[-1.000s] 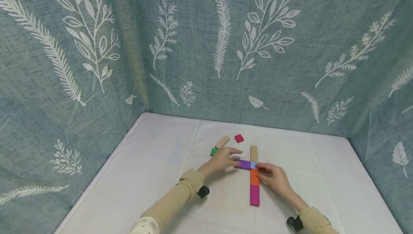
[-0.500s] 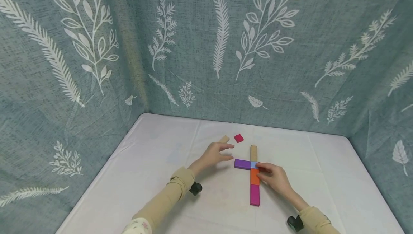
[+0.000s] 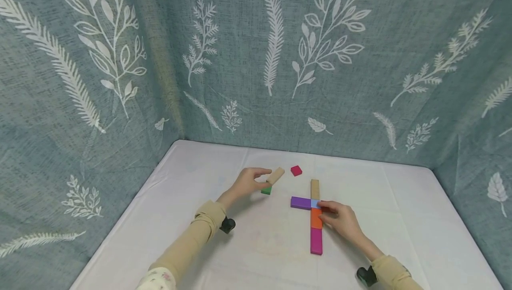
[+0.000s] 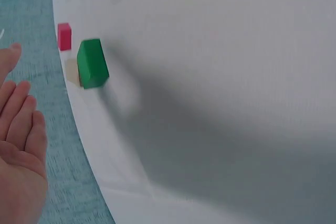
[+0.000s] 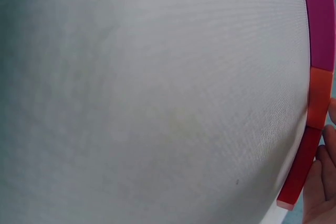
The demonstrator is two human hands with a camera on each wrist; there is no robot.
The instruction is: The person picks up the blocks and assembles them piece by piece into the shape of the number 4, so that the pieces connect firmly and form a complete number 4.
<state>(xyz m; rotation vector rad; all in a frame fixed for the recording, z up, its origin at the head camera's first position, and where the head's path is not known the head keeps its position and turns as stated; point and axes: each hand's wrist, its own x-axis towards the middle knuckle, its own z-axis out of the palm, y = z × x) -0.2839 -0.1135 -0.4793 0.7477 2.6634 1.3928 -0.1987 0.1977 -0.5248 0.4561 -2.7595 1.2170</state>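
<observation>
In the head view my left hand [image 3: 245,184] hovers with thumb and fingers apart, its fingertips near a pale wooden block [image 3: 276,175]; contact cannot be told. A green block [image 3: 266,190] lies just below that wooden block. The left wrist view shows the palm and fingers, holding nothing. My right hand [image 3: 343,222] is bent over a red block [image 5: 301,167], thumb and fingers on either side of it, mostly covering it in the head view. Beside these fingertips lie a light blue block [image 3: 314,203] and an orange block [image 3: 316,219].
A magenta block [image 3: 316,241] continues the column below the orange one, and a wooden block [image 3: 315,189] tops it. A purple block [image 3: 301,203] juts left from the light blue one. A small crimson block [image 3: 296,171] lies farther back on the white tablecloth [image 3: 224,165].
My left hand has withdrawn from the purple block, moving left and away toward the pale wooden and green blocks. My right hand stays in place on the red block.
</observation>
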